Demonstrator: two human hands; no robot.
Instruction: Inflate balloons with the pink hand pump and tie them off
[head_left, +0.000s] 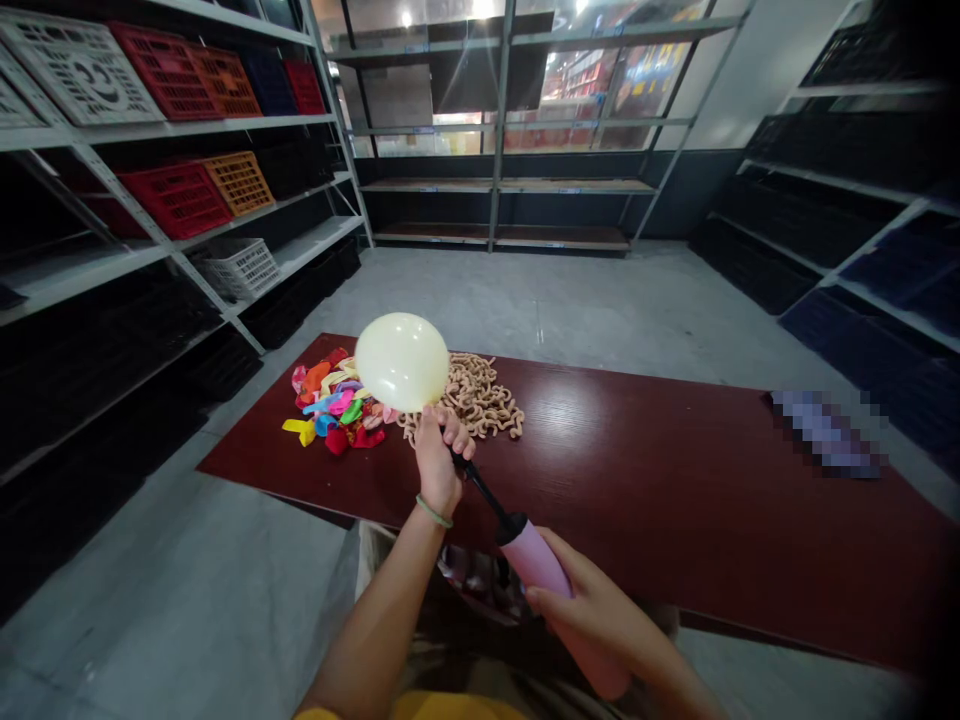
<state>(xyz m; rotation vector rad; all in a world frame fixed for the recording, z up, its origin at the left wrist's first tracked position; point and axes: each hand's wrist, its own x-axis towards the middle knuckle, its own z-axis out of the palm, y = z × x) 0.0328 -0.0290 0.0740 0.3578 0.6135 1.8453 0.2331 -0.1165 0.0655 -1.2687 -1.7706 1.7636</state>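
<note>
Basically one pump (536, 560), two grips. Left hand (439, 465) is curled closed round its black top end, thumb right at the balloon (403, 362). Neck's behind the fingers, so can't tell how it's seated; the pinch probably stops it slipping off. Balloon is rounded out, just beyond the left grip. Right hand (589, 605) is wrapped round the pink barrel, lower and to the right of the left grip, likely for steady push-pull; black rod (487, 495) is exposed between the hands. Flat balloons (343, 403) lie beyond and left of the left hand, tan bits (484, 400) beyond and slightly right, both on the table (637, 460). Presumably kept within short reach, clear of the pump. Pixelated item (825, 430) sits well right of both grips; can't identify.
</note>
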